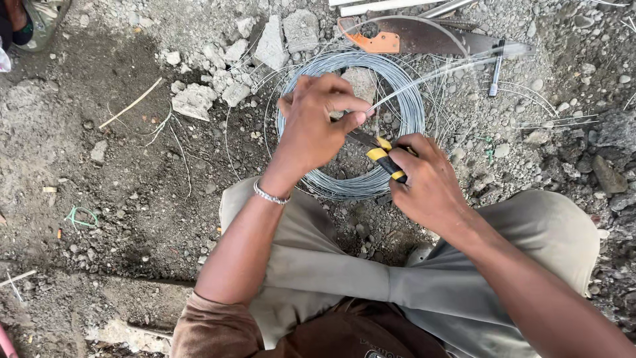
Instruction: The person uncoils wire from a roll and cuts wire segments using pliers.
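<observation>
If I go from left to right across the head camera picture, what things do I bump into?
Green wire loop → pale stick → broken concrete chunk → left hand → yellow-handled pliers in the right hand → small dark tool → dark rock.

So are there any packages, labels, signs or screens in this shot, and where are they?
No packages, signs or screens.
Only a small pale print on the brown shirt, bottom edge, partly cut off.
Otherwise: the left hand pinches wire from the grey wire coil; the right hand holds yellow-and-black pliers.
</observation>
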